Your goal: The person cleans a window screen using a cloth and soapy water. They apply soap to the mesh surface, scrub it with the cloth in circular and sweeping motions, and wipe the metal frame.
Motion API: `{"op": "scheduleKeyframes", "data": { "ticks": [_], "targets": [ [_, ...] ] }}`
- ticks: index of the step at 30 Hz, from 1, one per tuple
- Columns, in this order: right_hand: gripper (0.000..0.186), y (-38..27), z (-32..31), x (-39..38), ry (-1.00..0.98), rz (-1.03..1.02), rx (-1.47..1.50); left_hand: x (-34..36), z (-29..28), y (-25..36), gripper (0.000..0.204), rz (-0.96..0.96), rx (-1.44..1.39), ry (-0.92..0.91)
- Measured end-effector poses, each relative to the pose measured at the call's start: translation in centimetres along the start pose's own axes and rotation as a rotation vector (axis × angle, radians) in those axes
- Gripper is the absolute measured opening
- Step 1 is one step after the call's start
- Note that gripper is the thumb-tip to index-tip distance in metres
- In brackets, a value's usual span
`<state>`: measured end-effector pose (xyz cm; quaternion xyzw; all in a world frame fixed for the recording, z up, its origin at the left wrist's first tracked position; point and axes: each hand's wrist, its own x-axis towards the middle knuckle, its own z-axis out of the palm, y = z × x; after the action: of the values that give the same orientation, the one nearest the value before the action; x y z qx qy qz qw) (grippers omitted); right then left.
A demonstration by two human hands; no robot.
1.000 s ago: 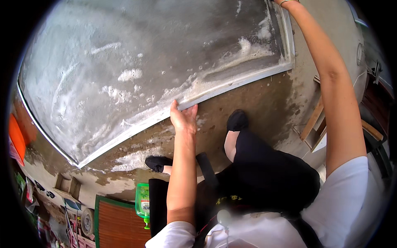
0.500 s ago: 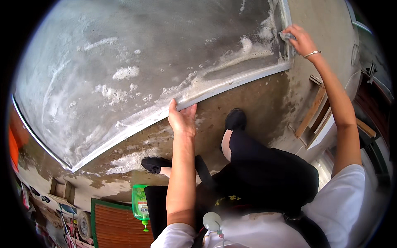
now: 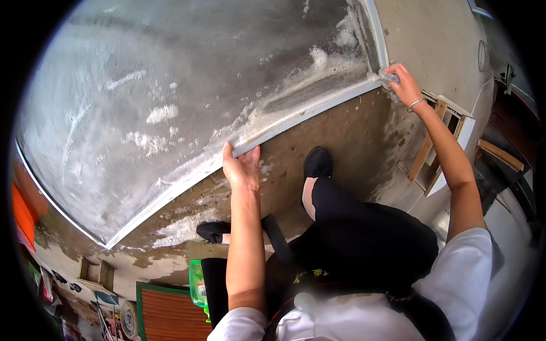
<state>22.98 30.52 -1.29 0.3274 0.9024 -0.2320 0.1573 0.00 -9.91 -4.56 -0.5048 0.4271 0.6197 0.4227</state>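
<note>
A large grey mesh screen (image 3: pixel 187 79) in a pale metal frame (image 3: pixel 318 105) fills the upper picture, streaked with white foam. My left hand (image 3: pixel 240 165) grips the frame's near edge, thumb on the top face and fingers curled beneath it. My right hand (image 3: pixel 402 85) is closed on a crumpled grey scrubber (image 3: pixel 389 78) at the screen's near right corner.
Wet concrete (image 3: pixel 364 142) surrounds my black shoes (image 3: pixel 318 162). A green pump bottle (image 3: pixel 197 284) is beside me at lower left, near a slatted brown panel (image 3: pixel 170 310). An orange object (image 3: pixel 23 219) is at far left; wooden frames (image 3: pixel 432 153) lie at right.
My right hand has come down along the right frame edge to the corner with the scrubber. My left hand keeps its grip; the screen appears slightly lower and leftward in view.
</note>
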Motion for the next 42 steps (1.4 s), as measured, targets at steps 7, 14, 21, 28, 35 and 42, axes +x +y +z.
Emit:
{"op": "scheduleKeyframes", "data": {
  "ticks": [7, 14, 21, 28, 35, 42],
  "targets": [
    [0.028, -1.8, -3.8, 8.7, 0.221, -0.176, -0.189, 0.0, 0.9, 0.2, 0.039, -0.064, -0.020, 0.027],
    [0.025, 1.8, 1.0, -4.7, -0.328, -0.082, -0.081, 0.4, 0.6, 0.2, 0.044, -0.026, 0.014, 0.043],
    [0.027, 0.1, -0.2, -2.2, 0.247, 0.019, -0.090, 0.2, 0.6, 0.2, 0.044, -0.031, 0.023, 0.053],
    [0.025, 3.8, 1.4, -6.5, 0.050, 0.046, -0.157, 0.4, 0.5, 0.0, 0.047, -0.017, 0.044, 0.067],
    [0.026, 4.6, -2.7, -4.1, 0.129, 0.370, -0.275, 0.3, 1.0, -0.2, 0.042, -0.013, 0.061, 0.071],
    [0.022, -0.6, -0.2, -0.9, 0.168, -0.059, -0.221, 0.7, 0.5, -0.2, 0.045, -0.027, 0.060, 0.084]
  ]
}}
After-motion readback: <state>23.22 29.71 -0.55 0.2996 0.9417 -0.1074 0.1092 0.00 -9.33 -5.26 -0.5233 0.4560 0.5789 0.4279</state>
